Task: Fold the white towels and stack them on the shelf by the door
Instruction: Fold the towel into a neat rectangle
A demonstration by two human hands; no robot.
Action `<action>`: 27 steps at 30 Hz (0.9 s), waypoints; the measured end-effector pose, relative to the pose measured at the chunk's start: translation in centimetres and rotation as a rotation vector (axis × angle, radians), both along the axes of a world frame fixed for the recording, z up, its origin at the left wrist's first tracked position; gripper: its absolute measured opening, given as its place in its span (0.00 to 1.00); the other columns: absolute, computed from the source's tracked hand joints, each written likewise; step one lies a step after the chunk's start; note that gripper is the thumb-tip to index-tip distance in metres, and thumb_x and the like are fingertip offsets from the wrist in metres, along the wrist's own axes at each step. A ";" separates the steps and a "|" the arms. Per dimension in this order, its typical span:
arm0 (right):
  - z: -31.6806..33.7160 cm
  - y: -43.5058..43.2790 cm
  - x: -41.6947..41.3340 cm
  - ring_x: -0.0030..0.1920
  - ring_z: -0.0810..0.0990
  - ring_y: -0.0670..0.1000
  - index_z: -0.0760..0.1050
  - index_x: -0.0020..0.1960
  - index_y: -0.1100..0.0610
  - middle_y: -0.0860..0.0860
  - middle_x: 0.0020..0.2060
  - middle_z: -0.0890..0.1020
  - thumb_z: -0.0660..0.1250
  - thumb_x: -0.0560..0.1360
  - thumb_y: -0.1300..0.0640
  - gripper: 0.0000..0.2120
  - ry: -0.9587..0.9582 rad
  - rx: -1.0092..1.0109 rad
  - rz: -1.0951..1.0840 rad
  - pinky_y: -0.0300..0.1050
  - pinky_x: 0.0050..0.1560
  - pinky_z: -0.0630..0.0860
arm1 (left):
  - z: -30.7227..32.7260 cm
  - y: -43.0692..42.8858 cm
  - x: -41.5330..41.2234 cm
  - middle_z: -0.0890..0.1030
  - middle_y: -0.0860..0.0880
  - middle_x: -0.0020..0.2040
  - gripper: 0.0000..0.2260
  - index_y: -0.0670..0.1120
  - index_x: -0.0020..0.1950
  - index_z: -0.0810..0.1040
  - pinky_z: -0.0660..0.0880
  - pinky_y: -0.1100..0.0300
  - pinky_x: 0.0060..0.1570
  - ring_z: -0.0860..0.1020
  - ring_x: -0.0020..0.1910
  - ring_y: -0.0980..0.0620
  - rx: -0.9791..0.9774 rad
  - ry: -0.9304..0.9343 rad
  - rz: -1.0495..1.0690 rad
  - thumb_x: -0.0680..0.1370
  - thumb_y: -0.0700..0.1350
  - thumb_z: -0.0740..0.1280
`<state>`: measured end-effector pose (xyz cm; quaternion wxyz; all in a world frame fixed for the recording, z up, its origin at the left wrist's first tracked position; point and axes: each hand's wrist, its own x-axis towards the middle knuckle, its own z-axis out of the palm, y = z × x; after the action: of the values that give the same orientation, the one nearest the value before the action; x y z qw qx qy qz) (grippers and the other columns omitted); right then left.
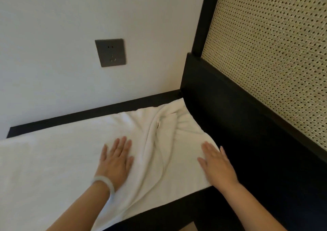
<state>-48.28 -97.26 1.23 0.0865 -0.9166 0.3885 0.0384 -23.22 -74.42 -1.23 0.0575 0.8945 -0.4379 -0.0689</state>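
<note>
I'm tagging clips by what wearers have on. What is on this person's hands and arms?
No sleeves or gloves show anywhere in view. A pale, smooth bangle sits round the wrist of the left hand. The right hand and its wrist wear nothing visible.

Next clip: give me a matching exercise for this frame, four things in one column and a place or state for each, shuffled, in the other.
Things:
1. left hand
2. right hand
3. wall socket
4. woven cane panel

Places or states:
a. on the white wall above the towel
b. flat at the towel's right edge
c. flat on the towel, pale bangle at its wrist
d. inside a dark frame, far right

Pairs: 1-c; 2-b; 3-a; 4-d
</note>
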 end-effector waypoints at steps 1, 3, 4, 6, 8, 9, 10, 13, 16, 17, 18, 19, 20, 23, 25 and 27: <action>0.6 -0.7 0.1 0.79 0.49 0.43 0.50 0.81 0.54 0.48 0.80 0.54 0.47 0.84 0.43 0.29 0.041 -0.026 -0.020 0.47 0.78 0.37 | -0.2 0.2 0.0 0.34 0.56 0.77 0.34 0.54 0.77 0.33 0.33 0.49 0.75 0.33 0.76 0.55 -0.003 -0.009 0.002 0.71 0.63 0.26; 1.8 -1.2 1.2 0.78 0.54 0.45 0.56 0.80 0.56 0.49 0.78 0.59 0.49 0.84 0.45 0.27 0.008 -0.034 -0.005 0.45 0.78 0.41 | -0.7 0.5 -0.2 0.37 0.56 0.78 0.33 0.54 0.78 0.36 0.32 0.50 0.74 0.36 0.77 0.54 -0.035 -0.025 0.003 0.74 0.62 0.28; 2.2 -1.1 2.1 0.78 0.55 0.46 0.57 0.79 0.56 0.50 0.78 0.61 0.50 0.85 0.47 0.26 -0.068 -0.011 0.029 0.42 0.78 0.43 | -0.7 0.5 -0.3 0.40 0.55 0.79 0.32 0.54 0.78 0.39 0.32 0.51 0.73 0.38 0.78 0.53 -0.056 -0.037 0.006 0.75 0.62 0.30; 2.7 -0.3 4.7 0.75 0.62 0.48 0.61 0.77 0.57 0.51 0.75 0.66 0.53 0.85 0.51 0.23 -0.228 0.125 0.115 0.38 0.74 0.53 | -0.6 0.3 -0.3 0.48 0.54 0.80 0.32 0.53 0.80 0.47 0.35 0.51 0.74 0.44 0.79 0.52 -0.098 -0.048 0.022 0.77 0.62 0.33; 3.0 0.5 7.7 0.67 0.70 0.49 0.69 0.72 0.57 0.51 0.67 0.74 0.56 0.84 0.55 0.18 -0.313 0.268 0.175 0.40 0.68 0.65 | 0.3 -0.6 -0.3 0.55 0.53 0.79 0.35 0.51 0.79 0.57 0.44 0.50 0.76 0.52 0.79 0.49 -0.138 0.043 0.066 0.75 0.61 0.36; 3.1 0.8 9.1 0.63 0.73 0.49 0.72 0.69 0.56 0.51 0.64 0.76 0.57 0.83 0.57 0.16 -0.342 0.304 0.190 0.41 0.66 0.68 | 1.0 -1.3 -0.4 0.64 0.49 0.77 0.34 0.48 0.76 0.66 0.54 0.49 0.74 0.62 0.76 0.45 -0.210 0.090 0.079 0.75 0.59 0.39; 3.2 1.0 10.6 0.61 0.74 0.48 0.73 0.67 0.56 0.50 0.61 0.76 0.57 0.83 0.58 0.15 -0.363 0.321 0.198 0.42 0.64 0.70 | 1.8 -2.1 -0.6 0.73 0.47 0.70 0.31 0.45 0.69 0.74 0.64 0.48 0.69 0.71 0.69 0.43 -0.295 0.110 0.079 0.76 0.57 0.44; 3.9 1.0 14.6 0.59 0.75 0.48 0.76 0.63 0.55 0.48 0.58 0.76 0.57 0.83 0.59 0.13 -0.413 0.346 0.189 0.38 0.60 0.71 | 3.6 -5.1 -1.4 0.76 0.51 0.54 0.19 0.48 0.58 0.78 0.73 0.56 0.55 0.75 0.52 0.50 -0.471 0.101 0.010 0.79 0.54 0.53; 4.5 0.4 17.7 0.50 0.78 0.47 0.73 0.57 0.54 0.47 0.51 0.77 0.61 0.82 0.56 0.05 -0.447 0.425 0.006 0.32 0.44 0.72 | 3.7 -7.1 -1.5 0.72 0.55 0.54 0.11 0.51 0.61 0.74 0.71 0.64 0.55 0.73 0.53 0.56 -0.471 0.267 0.020 0.82 0.52 0.60; 4.6 0.3 18.5 0.46 0.77 0.46 0.70 0.55 0.54 0.48 0.49 0.77 0.64 0.81 0.55 0.06 -0.454 0.478 -0.067 0.31 0.39 0.70 | 3.3 -7.4 -1.3 0.72 0.55 0.54 0.09 0.53 0.61 0.73 0.70 0.68 0.53 0.73 0.52 0.56 -0.481 0.325 0.059 0.82 0.51 0.61; 4.6 0.2 19.1 0.44 0.76 0.45 0.68 0.56 0.55 0.49 0.48 0.77 0.66 0.80 0.54 0.09 -0.456 0.535 -0.126 0.33 0.38 0.70 | 2.9 -7.4 -1.0 0.72 0.56 0.54 0.07 0.54 0.59 0.73 0.69 0.70 0.51 0.73 0.50 0.58 -0.506 0.376 0.095 0.82 0.50 0.62; 4.3 0.1 19.6 0.45 0.76 0.46 0.67 0.57 0.55 0.49 0.49 0.76 0.68 0.79 0.52 0.12 -0.460 0.579 -0.169 0.35 0.39 0.70 | 2.6 -7.3 -0.7 0.73 0.56 0.53 0.05 0.55 0.57 0.73 0.69 0.73 0.49 0.74 0.48 0.59 -0.535 0.410 0.116 0.82 0.48 0.62; 4.0 0.0 20.0 0.46 0.75 0.47 0.67 0.58 0.55 0.48 0.49 0.76 0.69 0.78 0.51 0.15 -0.465 0.595 -0.194 0.37 0.41 0.70 | 2.4 -7.1 -0.4 0.73 0.56 0.52 0.05 0.56 0.56 0.73 0.69 0.74 0.48 0.74 0.48 0.59 -0.552 0.431 0.121 0.82 0.47 0.62; 3.0 -0.3 20.4 0.49 0.77 0.49 0.70 0.58 0.55 0.48 0.50 0.76 0.72 0.75 0.52 0.16 -0.486 0.581 -0.202 0.41 0.46 0.74 | 1.7 -5.9 0.6 0.76 0.54 0.54 0.11 0.50 0.58 0.78 0.72 0.66 0.54 0.76 0.51 0.55 -0.540 0.298 0.105 0.82 0.48 0.57; 3.1 -0.8 20.1 0.49 0.79 0.51 0.72 0.52 0.54 0.50 0.49 0.78 0.71 0.75 0.56 0.10 -0.536 0.661 -0.230 0.48 0.51 0.80 | 0.6 -4.7 1.3 0.79 0.48 0.59 0.20 0.45 0.60 0.80 0.74 0.54 0.57 0.79 0.56 0.46 -0.458 0.102 0.093 0.79 0.51 0.53; 4.0 -1.5 18.8 0.48 0.80 0.52 0.73 0.51 0.53 0.51 0.48 0.78 0.69 0.76 0.60 0.07 -0.639 0.803 -0.320 0.52 0.52 0.81 | -0.4 -3.6 1.5 0.79 0.45 0.63 0.22 0.44 0.63 0.79 0.70 0.53 0.63 0.78 0.62 0.43 -0.321 0.002 0.065 0.78 0.50 0.53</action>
<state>-29.51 -98.73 5.19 0.5489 -0.7067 0.4325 -0.1106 -21.76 -78.02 -1.61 0.2025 0.8874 -0.4142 0.0030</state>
